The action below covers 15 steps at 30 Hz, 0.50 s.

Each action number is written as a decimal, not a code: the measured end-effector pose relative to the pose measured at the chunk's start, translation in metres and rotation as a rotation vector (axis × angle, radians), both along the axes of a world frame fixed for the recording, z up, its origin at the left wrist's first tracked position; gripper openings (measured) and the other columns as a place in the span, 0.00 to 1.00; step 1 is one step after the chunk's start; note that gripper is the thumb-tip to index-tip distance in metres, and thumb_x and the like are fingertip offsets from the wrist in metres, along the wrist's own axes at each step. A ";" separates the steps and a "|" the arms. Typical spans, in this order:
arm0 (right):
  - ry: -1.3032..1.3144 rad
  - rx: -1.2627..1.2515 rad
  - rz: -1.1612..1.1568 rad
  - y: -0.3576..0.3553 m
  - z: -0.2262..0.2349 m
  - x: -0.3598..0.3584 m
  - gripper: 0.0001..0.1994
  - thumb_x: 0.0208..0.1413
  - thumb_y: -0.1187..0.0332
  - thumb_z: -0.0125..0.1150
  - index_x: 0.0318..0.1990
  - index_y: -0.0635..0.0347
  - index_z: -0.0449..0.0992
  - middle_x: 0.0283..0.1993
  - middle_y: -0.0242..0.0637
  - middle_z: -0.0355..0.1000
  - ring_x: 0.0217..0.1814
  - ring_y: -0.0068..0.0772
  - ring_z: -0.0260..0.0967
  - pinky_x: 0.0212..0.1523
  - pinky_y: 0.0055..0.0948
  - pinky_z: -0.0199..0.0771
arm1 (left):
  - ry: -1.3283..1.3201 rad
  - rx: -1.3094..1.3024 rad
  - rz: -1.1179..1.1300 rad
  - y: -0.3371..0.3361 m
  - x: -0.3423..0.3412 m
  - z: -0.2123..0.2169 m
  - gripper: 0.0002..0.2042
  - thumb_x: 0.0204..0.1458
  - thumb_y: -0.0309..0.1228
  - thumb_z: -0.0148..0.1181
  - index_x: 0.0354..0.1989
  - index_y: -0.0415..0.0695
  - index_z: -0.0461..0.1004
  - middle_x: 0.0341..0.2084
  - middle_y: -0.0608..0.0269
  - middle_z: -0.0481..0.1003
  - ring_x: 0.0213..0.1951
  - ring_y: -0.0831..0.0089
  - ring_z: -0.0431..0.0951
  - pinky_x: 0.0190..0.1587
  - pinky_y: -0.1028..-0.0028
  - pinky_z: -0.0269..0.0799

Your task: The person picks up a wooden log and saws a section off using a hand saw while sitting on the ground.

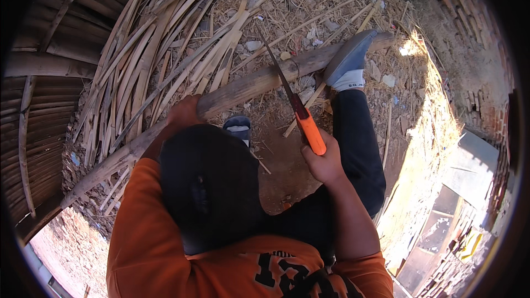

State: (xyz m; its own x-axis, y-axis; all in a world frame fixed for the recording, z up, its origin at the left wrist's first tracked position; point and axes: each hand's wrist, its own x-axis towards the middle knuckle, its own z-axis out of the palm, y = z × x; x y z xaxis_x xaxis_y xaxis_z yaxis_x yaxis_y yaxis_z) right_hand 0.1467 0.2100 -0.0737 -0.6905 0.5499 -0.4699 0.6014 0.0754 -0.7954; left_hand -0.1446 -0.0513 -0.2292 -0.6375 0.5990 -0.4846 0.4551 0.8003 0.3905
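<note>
A long wooden pole (pixel 243 91) lies slantwise over the ground, from the lower left to the upper right. My left hand (pixel 185 110) grips it left of the middle; the fingertips are partly hidden. In my right hand (pixel 326 157) is a handsaw (pixel 312 135), held by its orange handle. Its dark, narrow blade points away from me and crosses the pole near a dark ring mark. My right shoe (pixel 348 60), grey-blue, presses on the pole's far right part. My other shoe (pixel 238 127) stands on the near side, partly behind my bent dark-trousered knee.
A loose heap of split bamboo strips (pixel 132 60) lies beyond the pole at the left. Straw, chips and stones cover the ground. Slatted wooden panels (pixel 49 116) stand at the left, and a brick wall (pixel 475 27) at the right. Boards (pixel 475 160) lean at the lower right.
</note>
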 end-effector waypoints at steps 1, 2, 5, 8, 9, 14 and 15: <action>0.015 0.020 0.016 -0.001 -0.003 -0.007 0.08 0.54 0.75 0.59 0.42 0.65 0.75 0.30 0.29 0.71 0.29 0.19 0.68 0.32 0.25 0.68 | 0.000 -0.014 -0.010 0.002 -0.001 0.005 0.43 0.38 0.43 0.75 0.67 0.48 0.67 0.57 0.49 0.74 0.60 0.49 0.75 0.64 0.54 0.70; 0.000 -0.073 -0.047 0.003 0.006 -0.001 0.09 0.54 0.75 0.59 0.42 0.65 0.75 0.30 0.30 0.71 0.28 0.18 0.67 0.30 0.24 0.68 | -0.002 -0.028 -0.021 0.005 0.000 0.010 0.43 0.38 0.42 0.75 0.67 0.48 0.67 0.57 0.49 0.74 0.60 0.50 0.75 0.64 0.55 0.70; -0.012 -0.315 -0.187 0.007 0.057 0.046 0.11 0.52 0.75 0.58 0.44 0.68 0.76 0.30 0.30 0.72 0.26 0.18 0.67 0.28 0.23 0.68 | 0.012 -0.061 -0.016 -0.005 0.001 0.014 0.43 0.37 0.42 0.75 0.68 0.49 0.67 0.58 0.50 0.74 0.61 0.50 0.74 0.64 0.55 0.70; -0.029 -0.201 -0.116 0.005 0.080 0.079 0.14 0.51 0.76 0.57 0.46 0.70 0.76 0.32 0.30 0.73 0.26 0.17 0.67 0.28 0.21 0.68 | 0.043 -0.058 -0.029 -0.004 0.003 0.007 0.43 0.37 0.43 0.74 0.68 0.49 0.67 0.59 0.50 0.73 0.61 0.50 0.75 0.64 0.55 0.70; -0.016 -0.213 -0.085 0.007 0.082 0.081 0.14 0.51 0.76 0.57 0.46 0.70 0.77 0.32 0.31 0.73 0.27 0.17 0.68 0.30 0.22 0.69 | 0.053 -0.034 -0.040 -0.005 0.003 0.002 0.43 0.37 0.43 0.74 0.68 0.49 0.67 0.59 0.50 0.73 0.61 0.50 0.75 0.64 0.54 0.70; -0.046 -0.020 -0.061 0.006 0.032 0.057 0.15 0.50 0.75 0.59 0.47 0.69 0.77 0.32 0.33 0.74 0.34 0.21 0.70 0.39 0.26 0.72 | 0.054 -0.016 -0.043 -0.002 0.001 -0.001 0.44 0.39 0.46 0.74 0.69 0.50 0.65 0.59 0.49 0.73 0.60 0.49 0.76 0.63 0.54 0.71; -0.014 -0.006 -0.034 0.004 0.012 0.049 0.15 0.50 0.75 0.59 0.47 0.68 0.77 0.32 0.34 0.74 0.35 0.22 0.70 0.41 0.27 0.72 | 0.062 -0.023 -0.041 -0.004 0.000 -0.005 0.45 0.39 0.47 0.74 0.69 0.50 0.65 0.59 0.49 0.73 0.60 0.49 0.76 0.63 0.54 0.71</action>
State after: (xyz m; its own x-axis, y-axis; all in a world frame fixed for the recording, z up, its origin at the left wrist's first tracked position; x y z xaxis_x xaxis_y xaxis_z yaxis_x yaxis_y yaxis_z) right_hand 0.1955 0.2145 -0.0620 -0.6646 0.5702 -0.4829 0.6149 0.0501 -0.7870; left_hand -0.1446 -0.0555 -0.2338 -0.6418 0.6141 -0.4594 0.5102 0.7891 0.3420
